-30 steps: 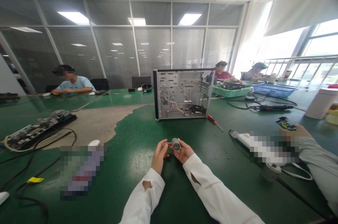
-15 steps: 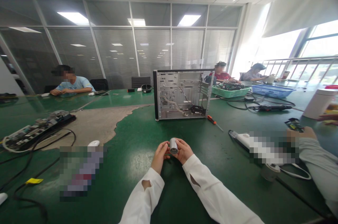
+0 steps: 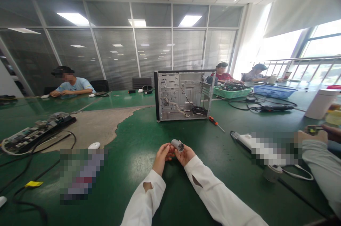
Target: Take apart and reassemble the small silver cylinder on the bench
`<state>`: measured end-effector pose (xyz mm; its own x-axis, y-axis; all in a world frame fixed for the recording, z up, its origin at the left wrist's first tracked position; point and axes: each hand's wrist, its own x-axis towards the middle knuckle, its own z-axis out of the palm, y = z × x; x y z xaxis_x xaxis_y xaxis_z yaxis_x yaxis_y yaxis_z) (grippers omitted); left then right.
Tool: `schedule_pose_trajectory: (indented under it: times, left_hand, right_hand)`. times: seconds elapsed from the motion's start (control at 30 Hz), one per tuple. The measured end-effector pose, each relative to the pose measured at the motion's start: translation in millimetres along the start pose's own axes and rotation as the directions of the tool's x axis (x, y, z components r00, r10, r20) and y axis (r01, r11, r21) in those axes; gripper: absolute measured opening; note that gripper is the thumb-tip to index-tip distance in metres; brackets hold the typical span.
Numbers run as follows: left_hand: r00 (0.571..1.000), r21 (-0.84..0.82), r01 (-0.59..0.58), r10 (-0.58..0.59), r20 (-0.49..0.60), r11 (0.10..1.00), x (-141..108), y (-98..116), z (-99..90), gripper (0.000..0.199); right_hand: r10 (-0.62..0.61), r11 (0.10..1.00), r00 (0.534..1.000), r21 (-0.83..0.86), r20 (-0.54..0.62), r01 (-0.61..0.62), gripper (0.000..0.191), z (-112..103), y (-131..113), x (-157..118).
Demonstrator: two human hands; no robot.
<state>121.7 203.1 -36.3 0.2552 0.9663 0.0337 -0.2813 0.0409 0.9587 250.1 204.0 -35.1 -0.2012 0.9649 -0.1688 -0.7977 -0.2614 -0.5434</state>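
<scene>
Between my hands, above the green tabletop (image 3: 138, 169), is a small grey cylinder (image 3: 176, 144). It lies tilted, and its right end, turned partly toward me, shows a recessed face with detail too small to make out. My right hand (image 3: 188, 155) is closed around the cylinder's lower right side. At its left end, the curled fingers of my left hand (image 3: 162, 155) pinch or touch it; some fingertips are hidden. Beyond both hands stands an open computer case (image 3: 183, 93) with loose cables inside. An orange-handled screwdriver (image 3: 214, 121) lies by the case's right corner.
To the right, a co-worker's hand (image 3: 315, 136) holds a small part near a white bottle (image 3: 321, 104). Green (image 3: 234, 93) and blue (image 3: 275, 92) baskets stand farther back. Circuit boards (image 3: 39, 132) and black cables lie at left. Other people sit across the table.
The cylinder has turned from nearly upright to lying tilted, its end now facing right, and shifted slightly right. At the right, the co-worker's hands have moved closer around the small part.
</scene>
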Motion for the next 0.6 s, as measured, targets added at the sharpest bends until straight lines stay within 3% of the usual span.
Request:
schedule_pose_trajectory:
  times: [0.17,0.4,0.5,0.6]
  left_hand:
    - [1.0,0.005,-0.004,0.004,0.001,1.0,-1.4,1.1,0.7,0.042]
    - [0.998,-0.006,0.0,0.0,-0.062,1.0,-0.8,1.6,-0.5,0.043]
    - [0.996,0.046,-0.019,0.023,-0.083,0.999,-1.8,1.8,-0.4,0.04]
    - [0.99,0.211,-0.121,0.132,-0.04,0.97,-5.5,3.2,1.8,0.034]
  right_hand:
    - [-0.002,1.0,1.0,-0.005,0.012,0.002,0.019,-0.1,0.9,-0.3]
    - [-0.214,0.968,0.977,-0.135,-0.016,0.21,0.028,5.4,4.1,-1.6]
    - [-0.356,0.906,0.934,-0.251,-0.017,0.341,0.032,6.3,4.3,-2.0]
    - [-0.488,0.781,0.872,-0.427,0.039,0.456,0.034,7.1,3.3,-3.9]
